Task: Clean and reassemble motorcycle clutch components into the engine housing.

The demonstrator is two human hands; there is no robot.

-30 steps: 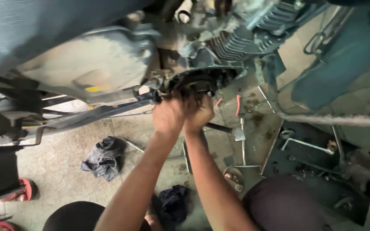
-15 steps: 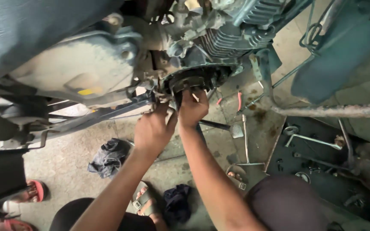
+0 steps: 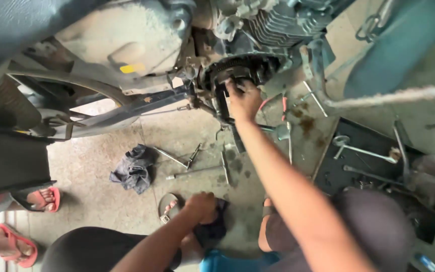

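We have our right hand [image 3: 243, 99] stretched to the far side, fingers curled onto the round, dark toothed clutch assembly [image 3: 237, 75] on the motorcycle engine, whose face seems to look down toward us, its axis across the bike. Our left hand [image 3: 201, 206] rests near, closed on a dark blue rag [image 3: 212, 226] by our sandalled foot [image 3: 169, 209], perhaps for wiping grease.
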